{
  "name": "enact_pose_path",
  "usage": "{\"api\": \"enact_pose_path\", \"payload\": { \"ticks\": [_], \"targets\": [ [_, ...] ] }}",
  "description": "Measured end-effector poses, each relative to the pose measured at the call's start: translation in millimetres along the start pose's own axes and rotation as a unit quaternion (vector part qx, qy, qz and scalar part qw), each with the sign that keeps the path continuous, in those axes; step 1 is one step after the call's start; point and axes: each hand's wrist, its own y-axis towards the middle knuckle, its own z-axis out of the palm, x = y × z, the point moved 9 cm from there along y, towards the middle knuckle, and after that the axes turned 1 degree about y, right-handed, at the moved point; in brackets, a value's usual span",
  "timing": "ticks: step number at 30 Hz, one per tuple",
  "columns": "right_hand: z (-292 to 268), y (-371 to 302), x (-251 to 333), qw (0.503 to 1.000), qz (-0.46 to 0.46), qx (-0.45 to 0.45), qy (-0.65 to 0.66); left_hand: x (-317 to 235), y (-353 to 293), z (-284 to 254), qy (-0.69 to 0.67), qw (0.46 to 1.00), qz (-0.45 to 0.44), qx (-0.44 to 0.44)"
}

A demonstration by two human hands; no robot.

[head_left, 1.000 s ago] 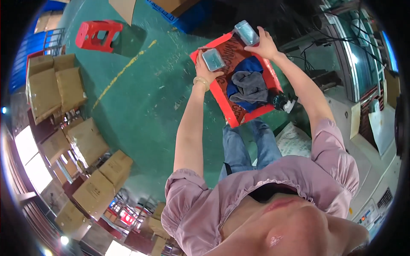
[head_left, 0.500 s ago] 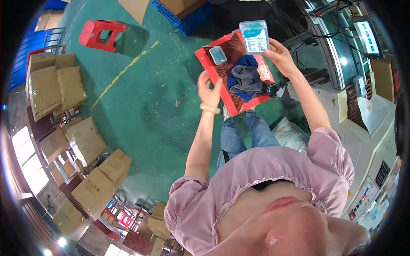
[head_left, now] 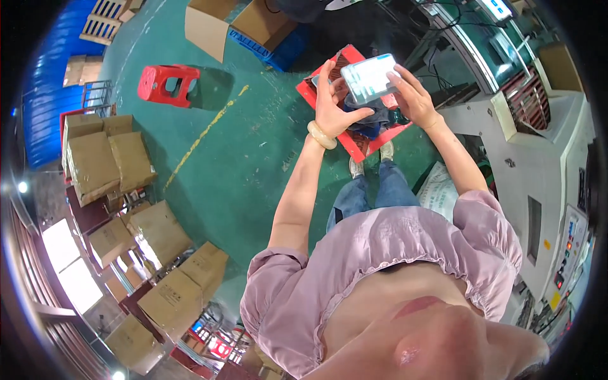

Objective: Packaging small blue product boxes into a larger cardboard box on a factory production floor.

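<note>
A flat, clear plastic box (head_left: 369,79) with a pale printed face is tilted in my right hand (head_left: 413,98), whose fingers and thumb grip its right end. Glare washes out much of that face. My left hand (head_left: 332,107) is open at the box's left side, thumb and fingers spread; whether they touch the box I cannot tell. Below both hands is a red-edged stand (head_left: 356,147). Dark blue and grey cloth (head_left: 375,115) lies on it, partly hidden by the box and my hands.
Left of the stand, a red plastic stool (head_left: 166,85) stands on the green floor. Beyond are a blue crate (head_left: 286,58) and an open cardboard box (head_left: 263,25). Machinery (head_left: 506,158) lines my right, with a white sack (head_left: 438,193) near my legs. Stacked cartons (head_left: 95,161) fill the left.
The plastic box has come lower and nearer, tipping from upright to slanted. My left hand has risen from the stand's left edge to the box's side. The view has shifted slightly.
</note>
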Motion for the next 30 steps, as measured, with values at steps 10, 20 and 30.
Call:
{"api": "enact_pose_path", "payload": {
  "ticks": [10, 20, 30],
  "targets": [
    [-29, -15, 2, 0.976, 0.172, -0.126, 0.033, 34, -30, 9, -0.399, 0.886, -0.234, -0.045],
    [-4, -82, -4, 0.928, 0.347, -0.093, 0.098, 37, -61, 20, -0.648, 0.698, -0.304, -0.036],
    [-6, -78, 12, 0.915, 0.369, -0.091, 0.136, 21, -72, 14, -0.641, 0.735, -0.193, 0.112]
  ]
}}
